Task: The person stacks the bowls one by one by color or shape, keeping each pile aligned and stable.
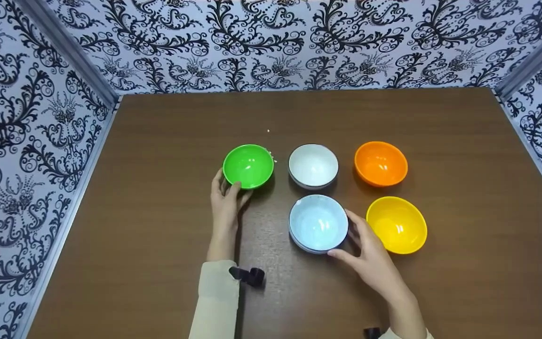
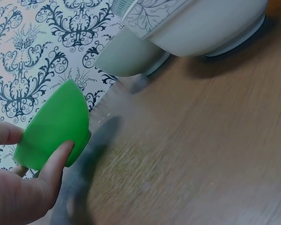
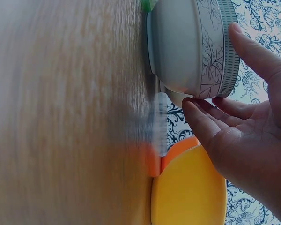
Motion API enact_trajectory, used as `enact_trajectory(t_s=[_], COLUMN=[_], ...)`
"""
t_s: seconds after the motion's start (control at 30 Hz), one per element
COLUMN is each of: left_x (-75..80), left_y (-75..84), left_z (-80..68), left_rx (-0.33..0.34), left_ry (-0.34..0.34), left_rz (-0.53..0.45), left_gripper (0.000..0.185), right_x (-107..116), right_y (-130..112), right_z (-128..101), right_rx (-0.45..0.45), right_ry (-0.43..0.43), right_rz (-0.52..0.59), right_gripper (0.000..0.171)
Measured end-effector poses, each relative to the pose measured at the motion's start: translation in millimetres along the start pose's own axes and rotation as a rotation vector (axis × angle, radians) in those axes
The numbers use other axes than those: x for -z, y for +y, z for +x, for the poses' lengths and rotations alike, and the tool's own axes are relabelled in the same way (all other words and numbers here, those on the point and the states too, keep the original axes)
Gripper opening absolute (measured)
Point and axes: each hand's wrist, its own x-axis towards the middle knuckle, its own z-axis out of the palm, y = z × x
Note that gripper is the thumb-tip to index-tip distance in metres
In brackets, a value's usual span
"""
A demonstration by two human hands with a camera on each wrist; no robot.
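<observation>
Five bowls stand on the brown table (image 1: 158,141). My left hand (image 1: 227,189) pinches the near rim of the green bowl (image 1: 248,165), thumb inside the rim and fingers on the outer wall. The left wrist view shows this green bowl (image 2: 56,124) between thumb and a finger. My right hand (image 1: 349,237) is cupped round the right side of the light blue bowl (image 1: 318,223). In the right wrist view its thumb lies at the rim of that patterned bowl (image 3: 187,47) and its fingers (image 3: 210,124) touch near the foot.
A white bowl (image 1: 313,165) sits between the green bowl and an orange bowl (image 1: 380,163). A yellow bowl (image 1: 396,224) stands just right of my right hand. Patterned walls (image 1: 26,117) close in the table on three sides.
</observation>
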Motion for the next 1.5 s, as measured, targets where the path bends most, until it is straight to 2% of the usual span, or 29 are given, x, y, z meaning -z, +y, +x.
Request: enact_trajectory(t_s=[0.6,1.0,1.27,1.5], left_x=[-4.3,-14.0,-20.1,-27.2], left_y=[9.9,21.8,27.5,29.3], left_z=[-15.0,-28.2,-40.5,-49.2], left_rx=[0.010,0.000,0.004,0.009], left_ry=[-0.061,-0.176,-0.319,-0.391], left_rz=[0.012,0.041,0.122,0.175], left_gripper=[0.053,0.050,0.052,0.051], right_x=[0,-1,-1,-2], right_y=[0,1,1,1], right_z=[0,-1,-1,-1], right_rx=[-0.008,-0.001,0.019,0.019], right_ry=[-0.008,-0.003,0.012,0.018], right_rz=[-0.016,-0.025,-0.001,0.011], right_gripper=[0.095,0.095,0.093,0.091])
